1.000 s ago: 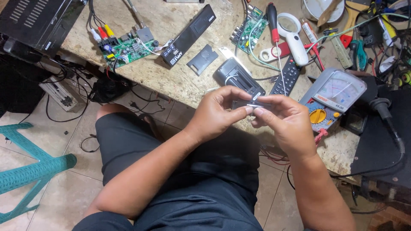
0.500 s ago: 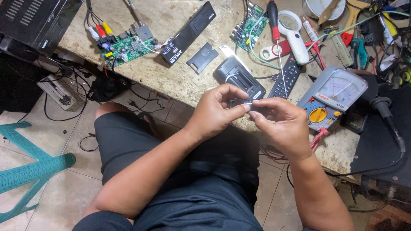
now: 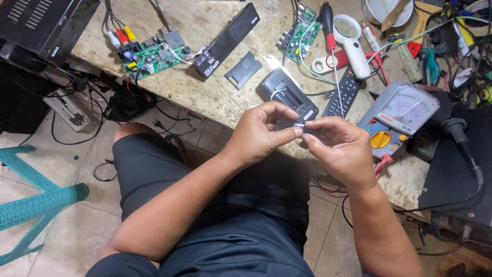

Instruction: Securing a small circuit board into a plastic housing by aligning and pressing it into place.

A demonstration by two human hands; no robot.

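A: One view only, head-worn. Looks steeply down from above the person's lap.

B: Facing?

A: Forward and down, toward the bench (image 3: 215, 97) edge. Bench fills the upper frame; tiled floor (image 3: 66, 169) lower left.

B: Range?

A: Close. Left hand (image 3: 259, 134) and right hand (image 3: 341, 149) sit near centre, forearms running off the bottom edge. Thighs directly beneath.

B: Overlap?

A: None to log, single camera.

I see my own body from above: bare forearms, no sleeves, watch or rings on my left hand (image 3: 259, 134) or right hand (image 3: 342, 151). Dark shorts (image 3: 215, 215) cover my lap at the frame's lower centre.
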